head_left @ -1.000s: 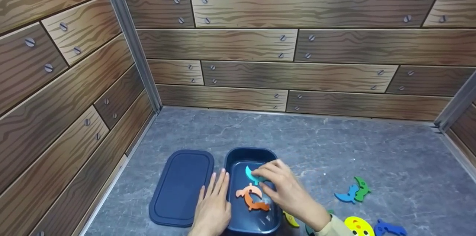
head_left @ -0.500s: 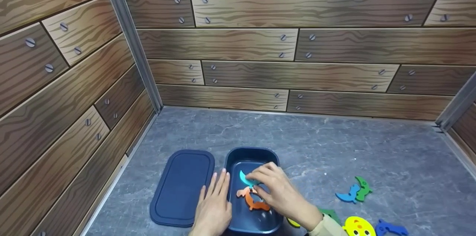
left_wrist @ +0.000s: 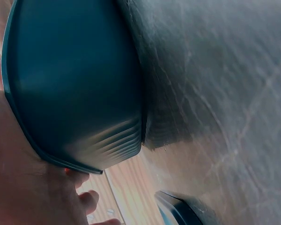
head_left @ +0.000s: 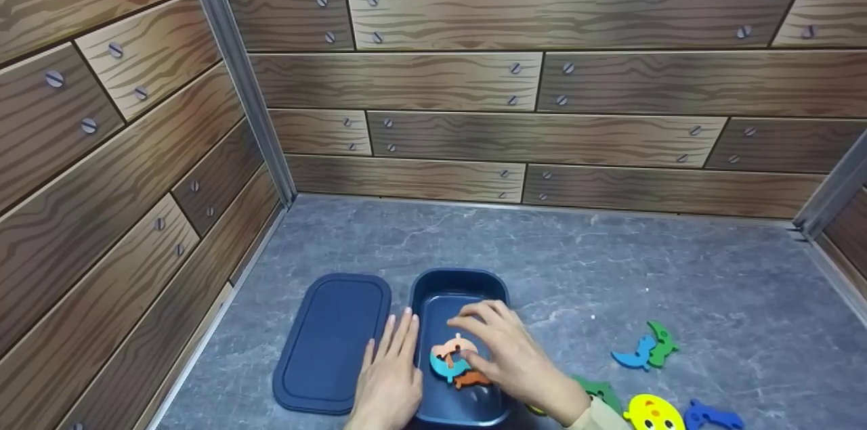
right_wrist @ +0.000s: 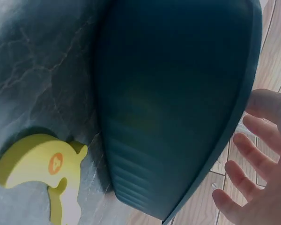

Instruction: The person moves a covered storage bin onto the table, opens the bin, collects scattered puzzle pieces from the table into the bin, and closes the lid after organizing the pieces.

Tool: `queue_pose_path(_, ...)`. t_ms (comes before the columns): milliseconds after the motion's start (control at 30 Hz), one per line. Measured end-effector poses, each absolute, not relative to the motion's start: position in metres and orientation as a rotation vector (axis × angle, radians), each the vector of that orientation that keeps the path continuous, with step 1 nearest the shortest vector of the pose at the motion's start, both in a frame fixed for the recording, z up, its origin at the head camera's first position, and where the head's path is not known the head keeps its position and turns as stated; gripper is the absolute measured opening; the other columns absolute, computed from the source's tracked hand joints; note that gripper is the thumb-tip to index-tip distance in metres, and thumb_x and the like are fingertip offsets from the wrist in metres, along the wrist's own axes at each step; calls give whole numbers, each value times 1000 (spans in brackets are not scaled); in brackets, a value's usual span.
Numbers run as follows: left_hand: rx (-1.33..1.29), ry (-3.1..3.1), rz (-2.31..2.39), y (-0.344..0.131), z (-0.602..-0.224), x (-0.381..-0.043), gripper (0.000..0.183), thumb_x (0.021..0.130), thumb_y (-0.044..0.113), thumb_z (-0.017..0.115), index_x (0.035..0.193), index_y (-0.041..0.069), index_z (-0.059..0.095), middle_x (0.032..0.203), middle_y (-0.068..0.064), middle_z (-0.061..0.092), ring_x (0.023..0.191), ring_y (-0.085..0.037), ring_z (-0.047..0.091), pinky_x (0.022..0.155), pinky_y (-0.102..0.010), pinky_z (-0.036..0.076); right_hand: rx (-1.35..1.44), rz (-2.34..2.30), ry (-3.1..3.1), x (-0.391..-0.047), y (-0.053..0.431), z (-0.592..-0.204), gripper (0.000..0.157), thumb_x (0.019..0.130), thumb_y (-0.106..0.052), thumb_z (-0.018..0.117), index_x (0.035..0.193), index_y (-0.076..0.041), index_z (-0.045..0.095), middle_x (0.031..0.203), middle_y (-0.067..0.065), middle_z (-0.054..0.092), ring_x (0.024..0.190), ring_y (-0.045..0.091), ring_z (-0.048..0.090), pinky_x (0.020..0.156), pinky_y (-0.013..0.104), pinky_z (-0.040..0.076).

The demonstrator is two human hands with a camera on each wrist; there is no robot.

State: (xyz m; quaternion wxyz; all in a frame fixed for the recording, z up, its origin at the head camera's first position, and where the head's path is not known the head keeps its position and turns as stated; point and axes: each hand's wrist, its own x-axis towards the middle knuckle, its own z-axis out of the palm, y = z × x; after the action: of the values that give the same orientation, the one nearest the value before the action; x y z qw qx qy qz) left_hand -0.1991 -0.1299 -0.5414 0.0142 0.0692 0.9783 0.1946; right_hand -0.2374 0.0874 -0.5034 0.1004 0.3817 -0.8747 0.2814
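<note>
My left hand (head_left: 389, 376) lies with straight fingers along the left rim of a dark blue lidless box (head_left: 458, 273). Over the box's right side hovers my right hand (head_left: 511, 355), fingers spread and bent a little, pinching nothing. Below its fingertips, inside the box, sit a teal crescent-shaped piece (head_left: 443, 369), a pale pink piece (head_left: 450, 347) and an orange piece (head_left: 474, 379), close together. The right thumb partly covers them. In the right wrist view, a yellow crescent piece (right_wrist: 33, 159) with an orange mark lies beside the box wall (right_wrist: 168, 93).
Left of the box lies its dark blue lid (head_left: 332, 342). To the right are a light blue piece (head_left: 633, 354), a green piece (head_left: 661, 345), a yellow smiling-face disc (head_left: 653, 413), a dark blue piece (head_left: 711, 415) and a dark green piece (head_left: 599, 391). Wood-patterned walls (head_left: 433, 78) enclose the table.
The right hand has brought the teal piece down and left beside the orange and pink ones and let go of it; its fingers have spread. The left hand stays put.
</note>
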Motion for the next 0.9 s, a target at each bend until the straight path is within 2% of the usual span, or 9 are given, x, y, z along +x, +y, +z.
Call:
queue_pose_path(100, 206, 3042, 601, -129, -542, -200, 68, 92, 21, 50, 151, 20, 17, 156, 8, 6, 142, -21, 3, 109, -59, 12, 1091, 862, -2573, -235, 92, -501, 34, 91, -40, 57, 125, -35, 56, 123, -11, 51, 114, 14, 44, 92, 46, 40)
queue_pose_path(300, 188, 3042, 584, -127, -542, -200, 68, 92, 20, 49, 151, 20, 17, 156, 8, 5, 142, -20, 3, 109, -59, 12, 995, 914, -2527, -230, 105, -497, 33, 93, -36, 57, 125, -30, 57, 122, -10, 52, 111, 14, 44, 89, 44, 42)
queue_pose_path(700, 198, 3034, 596, -129, -542, -199, 67, 91, 19, 48, 151, 20, 17, 156, 9, 5, 142, -20, 3, 109, -59, 12, 724, 914, -2600, -218, 132, -497, 34, 89, -37, 62, 122, -35, 58, 122, -18, 49, 112, 5, 41, 91, 40, 41)
queue_pose_path(900, 191, 3028, 602, -129, -542, -200, 68, 91, 20, 49, 151, 20, 17, 156, 9, 5, 142, -20, 2, 109, -59, 12, 656, 885, -2639, -213, 144, -498, 37, 86, -31, 67, 121, -38, 58, 120, -21, 50, 112, 4, 40, 92, 41, 39)
